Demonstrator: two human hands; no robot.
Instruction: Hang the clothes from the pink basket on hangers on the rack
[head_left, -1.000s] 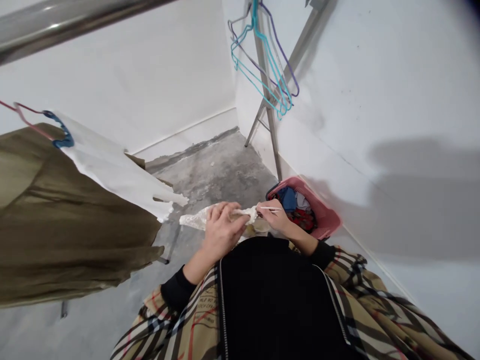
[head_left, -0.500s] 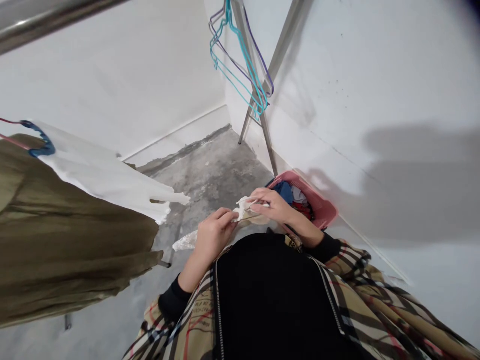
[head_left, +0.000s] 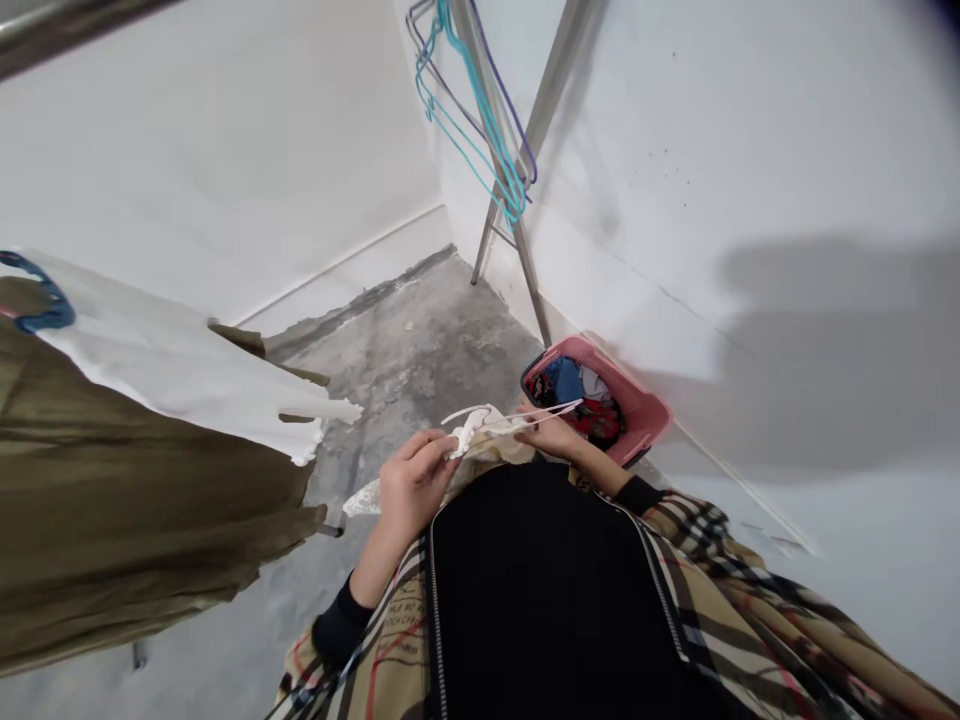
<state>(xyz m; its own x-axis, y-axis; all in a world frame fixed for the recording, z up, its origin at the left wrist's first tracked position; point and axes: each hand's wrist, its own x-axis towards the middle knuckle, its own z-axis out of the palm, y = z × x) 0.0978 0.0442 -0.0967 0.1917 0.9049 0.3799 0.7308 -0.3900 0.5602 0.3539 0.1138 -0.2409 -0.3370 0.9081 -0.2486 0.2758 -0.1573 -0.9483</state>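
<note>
1. A pink plastic laundry basket [head_left: 637, 405] sits on the concrete floor against the right-hand wall, its rim tilted.
2. Folded or bunched clothes [head_left: 577, 392] in blue, white and red fill the basket.
3. A metal drying rack's legs [head_left: 523, 270] stand just beyond the basket, in the corner.
4. Teal and purple wire hangers [head_left: 480, 125] hang from the rack, above and beyond the basket.
5. An olive garment [head_left: 112, 490] hangs well left of the basket.
6. A white cloth [head_left: 172, 365] hangs over it, on a blue hanger [head_left: 45, 315].
7. The stained concrete floor [head_left: 420, 340] spreads between that garment and the basket.
8. A steel rail [head_left: 52, 35] crosses the top left, far from the basket.
</note>
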